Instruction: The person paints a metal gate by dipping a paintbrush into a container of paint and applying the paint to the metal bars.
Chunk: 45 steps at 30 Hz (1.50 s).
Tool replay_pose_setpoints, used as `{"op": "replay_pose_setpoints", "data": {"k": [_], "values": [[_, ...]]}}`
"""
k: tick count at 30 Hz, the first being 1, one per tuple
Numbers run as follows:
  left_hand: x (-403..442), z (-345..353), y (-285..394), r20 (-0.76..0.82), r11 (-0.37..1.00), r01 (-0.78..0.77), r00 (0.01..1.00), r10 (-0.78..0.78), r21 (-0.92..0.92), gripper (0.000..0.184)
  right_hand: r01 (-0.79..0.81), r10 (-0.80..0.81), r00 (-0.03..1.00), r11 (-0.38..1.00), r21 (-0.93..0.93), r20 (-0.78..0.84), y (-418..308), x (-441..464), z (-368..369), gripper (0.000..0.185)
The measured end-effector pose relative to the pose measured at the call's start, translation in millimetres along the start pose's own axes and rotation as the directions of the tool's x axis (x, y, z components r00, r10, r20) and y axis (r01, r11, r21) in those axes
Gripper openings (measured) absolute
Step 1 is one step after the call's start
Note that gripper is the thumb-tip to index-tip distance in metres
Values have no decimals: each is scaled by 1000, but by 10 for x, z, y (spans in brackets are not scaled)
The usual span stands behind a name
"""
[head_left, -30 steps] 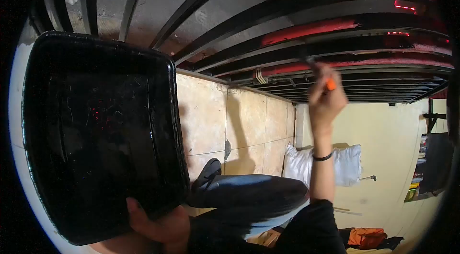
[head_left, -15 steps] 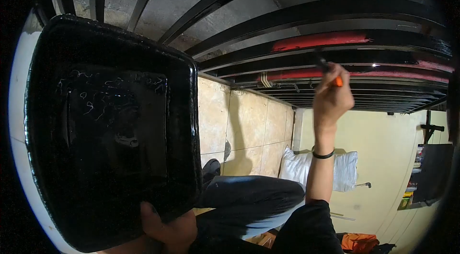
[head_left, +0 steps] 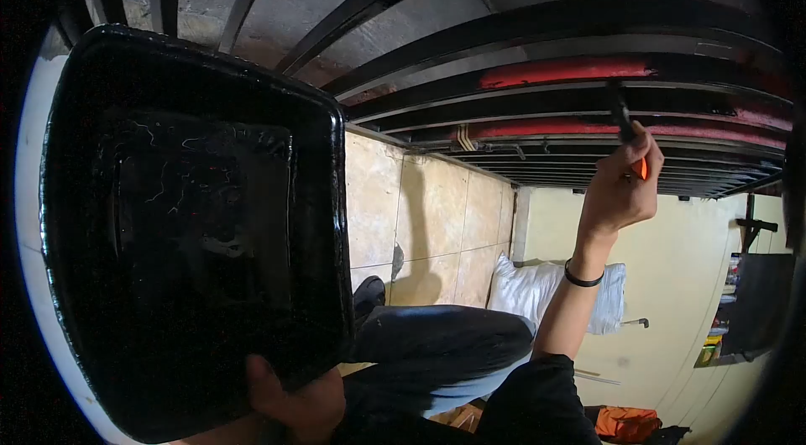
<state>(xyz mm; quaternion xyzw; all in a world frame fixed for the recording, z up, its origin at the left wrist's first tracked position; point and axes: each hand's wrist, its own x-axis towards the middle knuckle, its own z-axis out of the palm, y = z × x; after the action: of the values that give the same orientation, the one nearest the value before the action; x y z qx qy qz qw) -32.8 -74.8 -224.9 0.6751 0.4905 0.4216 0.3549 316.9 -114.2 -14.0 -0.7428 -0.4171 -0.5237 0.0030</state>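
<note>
My left hand (head_left: 298, 399) is closed on the near rim of a large black tray (head_left: 342, 218), thumb over the edge and its other fingers partly hidden. Wet-looking black paint (head_left: 210, 193) shines inside the tray. My right hand (head_left: 625, 180) grips a paintbrush (head_left: 623, 113) with dark bristles; a bit of orange handle shows in the fist. The bristles are at the bars of a metal grille (head_left: 470, 42), mostly black and glossy. Red stretches (head_left: 571, 71) show on some bars; whether the bristles touch a bar is hard to tell.
Beyond the bars lies a grey floor (head_left: 386, 17). Beige tiles (head_left: 428, 218) run under the grille. A white sack (head_left: 525, 285) leans by the pale wall (head_left: 672, 277). A shelf with small containers (head_left: 718, 327) and an orange cloth (head_left: 625, 424) are at right.
My right hand and the paintbrush have moved to the right and slightly down in view, along the bars. My left hand keeps the tray almost in the same place.
</note>
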Motion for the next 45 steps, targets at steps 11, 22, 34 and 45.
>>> {"op": "replay_pose_setpoints", "data": {"k": [11, 22, 34, 45], "values": [[-6, -45, -36, 1, 1000, -10, 1000, 10, 1, 70, 138, -244, 842, 960, 245, 482, -493, -1035, 377, 17], [-19, -37, -30, 0, 1000, -11, 1000, 11, 13, 69, 88, -87, 992, 996, -8, 87, -2, 257, -460, 19], [-28, -53, -65, -8, 999, -31, 999, 31, 25, 68, 126, -245, 859, 952, 278, 450, -488, -1027, 132, 22], [65, 68, -53, 177, 575, 445, 870, -460, -687, 57, 235, -232, 972, 964, -122, 35, 580, 649, -865, 16]]}}
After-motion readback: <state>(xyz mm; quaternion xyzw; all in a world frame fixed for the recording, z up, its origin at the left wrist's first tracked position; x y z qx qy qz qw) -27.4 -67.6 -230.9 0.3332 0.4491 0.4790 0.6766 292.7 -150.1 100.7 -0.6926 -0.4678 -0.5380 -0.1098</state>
